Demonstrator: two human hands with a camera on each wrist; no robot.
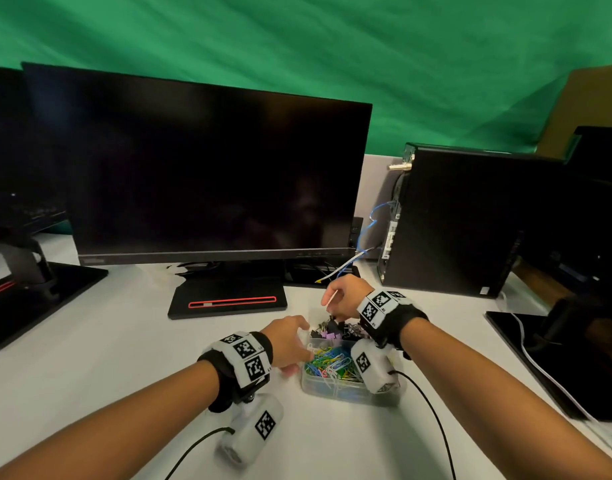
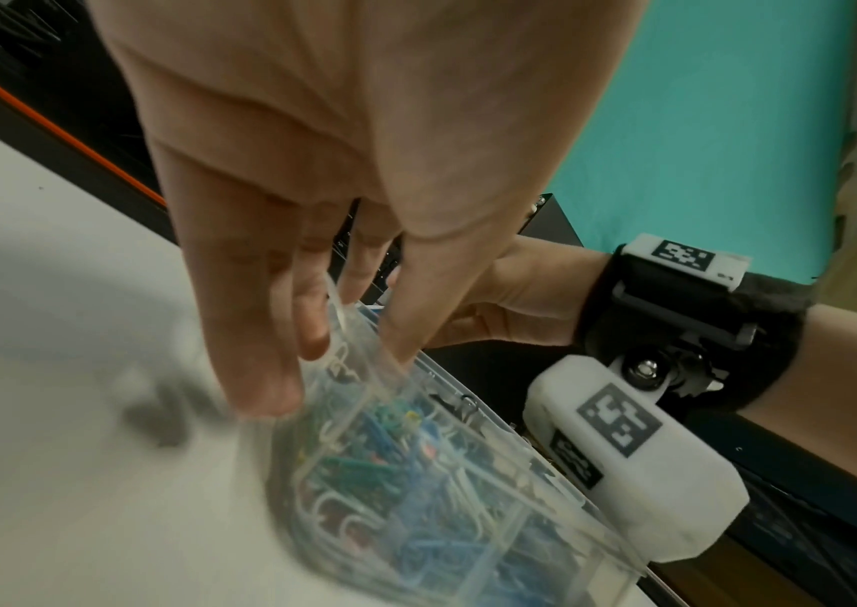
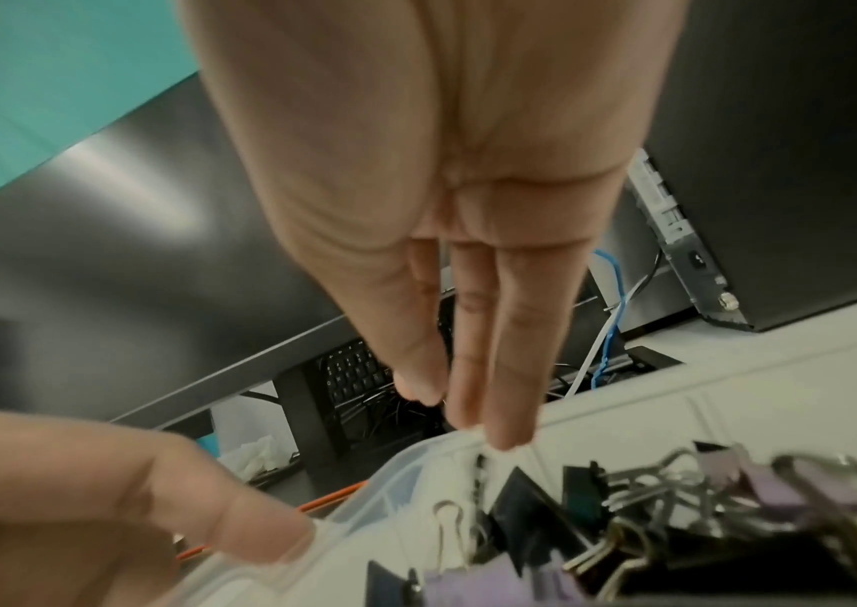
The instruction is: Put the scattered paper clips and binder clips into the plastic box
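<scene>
A clear plastic box (image 1: 332, 393) stands on the white desk. Coloured paper clips (image 1: 332, 363) fill its near compartment, and black and purple binder clips (image 1: 335, 329) fill the far one. My left hand (image 1: 294, 341) pinches the box's left wall (image 2: 467, 472), thumb inside and fingers (image 2: 259, 369) outside. My right hand (image 1: 335, 306) hangs over the far compartment with straight fingers (image 3: 509, 349) pointing down, tips close together just above the far rim (image 3: 390, 480) and the binder clips (image 3: 675, 513). I see nothing held between them.
A dark monitor (image 1: 211, 174) and its stand base (image 1: 228, 299) sit just behind the box. A black computer tower (image 1: 470, 220) with cables (image 1: 346, 265) stands at the back right. Another monitor stand (image 1: 37, 289) is far left, and dark equipment (image 1: 574, 341) lies at the right.
</scene>
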